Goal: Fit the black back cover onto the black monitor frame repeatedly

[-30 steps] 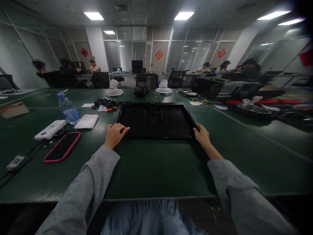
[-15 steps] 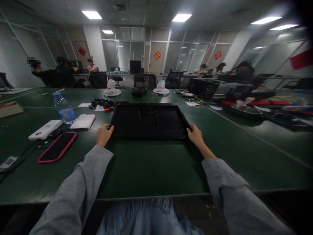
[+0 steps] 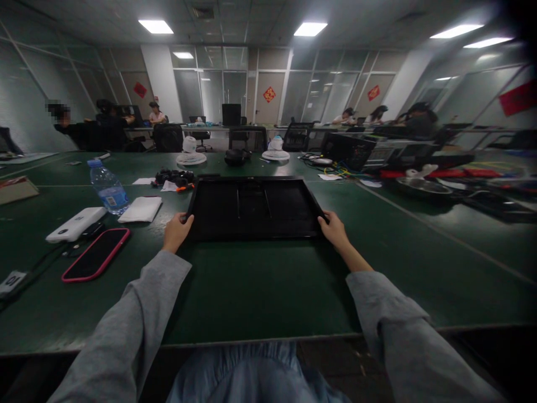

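Observation:
A flat black panel (image 3: 254,207), like the back of a monitor, lies on the green table (image 3: 251,285) in front of me. My left hand (image 3: 177,231) grips its near left corner, fingers closed over the edge. My right hand (image 3: 333,228) holds the near right corner the same way. Both arms wear grey sleeves and reach straight out from my body.
Left of the panel lie a pink-cased phone (image 3: 96,253), a white power bank (image 3: 75,224), a white cloth (image 3: 140,209) and a water bottle (image 3: 107,187). Small fans (image 3: 191,154) and black gear sit behind it. Cables and equipment (image 3: 377,154) crowd the right. People sit at far desks.
My left hand moved from lying on the panel's front edge to gripping its left corner. The right hand kept its hold. The view shifted slightly.

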`<state>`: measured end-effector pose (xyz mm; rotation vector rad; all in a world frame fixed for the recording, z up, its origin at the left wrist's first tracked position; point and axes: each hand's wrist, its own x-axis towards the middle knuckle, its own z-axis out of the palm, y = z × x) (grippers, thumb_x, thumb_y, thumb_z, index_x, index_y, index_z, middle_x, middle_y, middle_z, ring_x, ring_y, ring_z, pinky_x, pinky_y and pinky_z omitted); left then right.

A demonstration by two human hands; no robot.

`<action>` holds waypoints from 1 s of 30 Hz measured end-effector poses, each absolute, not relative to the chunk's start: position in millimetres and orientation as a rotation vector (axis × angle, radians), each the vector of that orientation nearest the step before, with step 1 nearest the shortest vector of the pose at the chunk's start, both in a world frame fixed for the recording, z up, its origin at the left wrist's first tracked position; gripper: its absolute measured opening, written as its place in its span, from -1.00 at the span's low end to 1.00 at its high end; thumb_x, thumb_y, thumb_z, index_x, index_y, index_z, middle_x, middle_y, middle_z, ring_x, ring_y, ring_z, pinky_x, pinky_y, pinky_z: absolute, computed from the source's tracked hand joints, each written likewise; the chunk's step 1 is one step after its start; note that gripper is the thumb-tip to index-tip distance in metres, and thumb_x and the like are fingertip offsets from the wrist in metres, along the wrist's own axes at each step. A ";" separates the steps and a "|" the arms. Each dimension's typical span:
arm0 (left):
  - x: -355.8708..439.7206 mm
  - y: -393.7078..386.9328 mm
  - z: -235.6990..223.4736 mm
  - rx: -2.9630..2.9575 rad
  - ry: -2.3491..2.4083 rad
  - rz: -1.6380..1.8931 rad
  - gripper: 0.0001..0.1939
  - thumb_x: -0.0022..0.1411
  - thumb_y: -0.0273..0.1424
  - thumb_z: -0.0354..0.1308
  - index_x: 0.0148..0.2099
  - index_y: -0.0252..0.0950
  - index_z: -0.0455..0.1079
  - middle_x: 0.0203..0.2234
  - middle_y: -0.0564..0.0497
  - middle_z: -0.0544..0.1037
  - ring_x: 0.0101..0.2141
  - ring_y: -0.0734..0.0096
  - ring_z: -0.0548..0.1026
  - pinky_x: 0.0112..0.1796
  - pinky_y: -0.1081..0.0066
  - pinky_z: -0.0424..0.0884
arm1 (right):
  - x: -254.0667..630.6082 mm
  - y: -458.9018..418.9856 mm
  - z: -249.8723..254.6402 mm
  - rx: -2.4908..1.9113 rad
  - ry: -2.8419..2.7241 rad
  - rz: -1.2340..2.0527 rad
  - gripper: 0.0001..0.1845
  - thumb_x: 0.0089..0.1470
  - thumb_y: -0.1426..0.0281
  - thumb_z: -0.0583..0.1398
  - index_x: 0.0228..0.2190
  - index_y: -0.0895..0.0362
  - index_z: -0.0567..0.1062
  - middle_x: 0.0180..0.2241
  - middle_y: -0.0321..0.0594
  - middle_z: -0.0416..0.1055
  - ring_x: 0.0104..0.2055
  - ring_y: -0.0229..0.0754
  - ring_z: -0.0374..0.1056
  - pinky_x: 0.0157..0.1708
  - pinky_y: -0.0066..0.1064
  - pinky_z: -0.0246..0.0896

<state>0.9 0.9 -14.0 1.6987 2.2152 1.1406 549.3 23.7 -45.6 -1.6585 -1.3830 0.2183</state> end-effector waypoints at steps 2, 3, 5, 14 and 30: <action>0.8 0.8 -14.0 1.702 2.200 1.159 -0.51 0.30 -0.03 0.10 0.04 -0.28 0.54 -0.16 -0.24 0.67 -0.08 -0.01 0.61 -0.06 0.16 0.45 | 549.0 24.1 -45.1 -1.668 -1.337 0.273 -0.61 0.13 0.30 0.17 -0.01 0.12 0.48 -0.11 0.01 0.59 0.01 0.08 0.51 0.11 0.00 0.35; 1.0 0.5 -13.8 1.712 2.193 1.162 -0.51 0.31 -0.03 0.10 0.04 -0.29 0.55 -0.14 -0.25 0.67 -0.08 0.00 0.61 -0.05 0.16 0.44 | 548.3 23.8 -44.4 -1.674 -1.328 0.284 -0.60 0.13 0.30 0.18 0.00 0.13 0.48 -0.09 0.01 0.58 0.01 0.08 0.51 0.11 -0.01 0.34; 1.9 -0.3 -13.1 1.742 2.184 1.158 -0.53 0.31 -0.06 0.12 0.04 -0.29 0.54 -0.11 -0.25 0.67 -0.08 0.01 0.62 -0.03 0.17 0.44 | 545.6 21.9 -42.3 -1.689 -1.354 0.264 -0.56 0.11 0.32 0.20 0.03 0.15 0.47 -0.06 0.05 0.57 0.04 0.10 0.49 0.14 0.00 0.31; 7.5 -3.8 -13.9 1.843 2.232 1.061 -0.58 0.39 -0.15 0.06 0.11 -0.29 0.46 -0.09 -0.28 0.65 -0.05 -0.02 0.61 -0.03 0.15 0.43 | 533.5 14.4 -33.3 -1.820 -1.446 0.142 -0.51 0.19 0.42 0.07 0.13 0.23 0.43 -0.04 0.17 0.53 0.06 0.19 0.44 0.15 0.02 0.25; 28.2 -21.2 2.5 2.019 2.540 0.993 -0.52 0.48 -0.19 -0.09 0.23 -0.39 0.36 0.07 -0.33 0.54 0.10 -0.08 0.48 0.08 0.02 0.33 | 508.0 -6.3 -23.0 -2.029 -1.458 -0.251 -0.48 0.30 0.34 -0.02 0.19 0.29 0.35 0.12 0.21 0.37 0.21 0.25 0.17 0.08 0.01 0.15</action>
